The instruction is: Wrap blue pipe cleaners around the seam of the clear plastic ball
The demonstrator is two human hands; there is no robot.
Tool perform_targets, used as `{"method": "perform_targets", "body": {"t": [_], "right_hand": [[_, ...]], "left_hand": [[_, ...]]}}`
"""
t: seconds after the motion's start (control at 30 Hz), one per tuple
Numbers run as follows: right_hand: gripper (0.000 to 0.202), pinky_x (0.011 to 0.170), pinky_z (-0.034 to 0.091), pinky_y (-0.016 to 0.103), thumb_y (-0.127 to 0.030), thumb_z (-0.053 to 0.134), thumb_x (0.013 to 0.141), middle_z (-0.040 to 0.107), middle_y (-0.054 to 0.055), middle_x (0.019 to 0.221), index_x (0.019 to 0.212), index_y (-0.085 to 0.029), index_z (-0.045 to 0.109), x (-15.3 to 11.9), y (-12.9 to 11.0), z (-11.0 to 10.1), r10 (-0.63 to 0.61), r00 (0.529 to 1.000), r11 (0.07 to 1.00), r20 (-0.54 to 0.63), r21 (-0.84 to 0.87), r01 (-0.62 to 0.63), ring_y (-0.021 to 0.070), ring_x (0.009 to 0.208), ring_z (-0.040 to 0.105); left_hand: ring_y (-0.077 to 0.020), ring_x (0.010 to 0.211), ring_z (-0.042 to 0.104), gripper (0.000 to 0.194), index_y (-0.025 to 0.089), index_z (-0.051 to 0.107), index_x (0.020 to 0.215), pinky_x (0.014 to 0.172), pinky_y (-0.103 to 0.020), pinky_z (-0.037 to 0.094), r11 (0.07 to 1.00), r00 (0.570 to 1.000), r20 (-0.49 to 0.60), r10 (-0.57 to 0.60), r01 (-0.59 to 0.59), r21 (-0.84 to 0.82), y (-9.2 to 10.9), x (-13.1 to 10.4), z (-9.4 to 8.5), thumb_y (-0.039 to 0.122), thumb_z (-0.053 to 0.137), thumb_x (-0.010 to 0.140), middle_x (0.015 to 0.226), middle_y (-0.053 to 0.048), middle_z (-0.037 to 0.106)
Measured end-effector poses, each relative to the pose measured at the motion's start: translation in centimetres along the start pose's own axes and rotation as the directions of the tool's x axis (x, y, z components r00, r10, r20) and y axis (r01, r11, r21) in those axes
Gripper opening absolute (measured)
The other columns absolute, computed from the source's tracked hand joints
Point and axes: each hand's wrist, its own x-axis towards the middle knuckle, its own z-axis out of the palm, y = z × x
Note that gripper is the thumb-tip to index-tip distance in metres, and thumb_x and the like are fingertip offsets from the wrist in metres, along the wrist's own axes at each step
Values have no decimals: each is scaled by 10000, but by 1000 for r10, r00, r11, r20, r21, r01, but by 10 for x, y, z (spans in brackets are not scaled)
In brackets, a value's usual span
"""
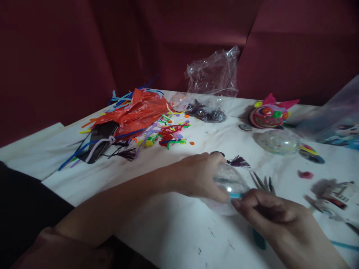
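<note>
Clear ball (235, 179)'s caught between two hands: cupped by a half-curled left hand (206, 175), blue strip (235, 195) pinched by the right hand (273, 213).

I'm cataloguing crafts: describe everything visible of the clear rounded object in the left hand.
The clear, glossy, rounded, plastic-looking object shows a bright highlight and dark streak. Over the white table, the left hand holds its left side; the right hand pinches a thin light-blue strip across it. Table contact is unclear.
</note>
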Motion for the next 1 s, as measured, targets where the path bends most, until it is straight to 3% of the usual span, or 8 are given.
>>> {"method": "perform_targets", "body": {"t": [0.1, 0.4, 0.5, 0.6, 0.77, 1.0], "right_hand": [[439, 420, 280, 76, -473, 556, 908, 407, 15, 624, 663, -108, 545, -2, -4, 2, -2, 999, 1000, -53, 10, 2, 119, 517, 361], [410, 450, 391, 76, -485, 573, 946, 474, 26, 698, 755, -125, 620, -2, 1, -7, -20, 999, 1000, 44, 17, 19, 149, 581, 457], [389, 415, 362, 73, -492, 564, 924, 457, 15, 657, 759, -148, 639, -1, -5, -9, 6, 999, 1000, -47, 11, -5, 137, 535, 438], [379, 369, 329, 68, -462, 576, 912, 413, 8, 576, 715, -144, 635, 1, -8, -10, -60, 998, 998, -25, -22, 59, 117, 451, 403], [333, 389, 380, 65, -412, 545, 996, 474, 6, 664, 806, -153, 635, 2, 1, -17, -178, 983, 979, 35, -96, 180, 125, 493, 450], [344, 376, 386, 69, -434, 546, 985, 455, 0, 615, 805, -152, 623, -1, 2, -19, -167, 986, 975, -9, -147, 164, 130, 467, 455]], "left_hand": [[-242, 954, 581, 596, 184, 521, 1129, 763, -333, 487, 1000, 1000, -10, 0, 0, 18, 2, -1, -1, 374, 647, 578, 1063, -80, 621], [-253, 958, 572, 630, 189, 487, 1154, 793, -360, 478, 998, 999, -29, -32, 33, 55, 5, -3, 2, 377, 636, 571, 1084, -90, 600], [-252, 948, 573, 650, 176, 483, 1158, 799, -363, 478, 998, 999, -43, -27, 30, 60, 3, -3, 3, 387, 636, 562, 1085, -95, 601], [-245, 927, 578, 641, 175, 489, 1148, 785, -355, 480, 998, 998, -45, -33, 35, 50, 3, -3, 3, 383, 641, 561, 1062, -93, 611], [-237, 942, 580, 604, 194, 492, 1141, 786, -337, 476, 999, 999, -36, -35, 36, 22, 3, -3, 4, 351, 640, 577, 1065, -80, 615], [-237, 938, 583, 591, 187, 493, 1131, 783, -332, 470, 1000, 999, -36, -17, 18, 20, 2, -3, 4, 345, 649, 583, 1055, -83, 620]]}}
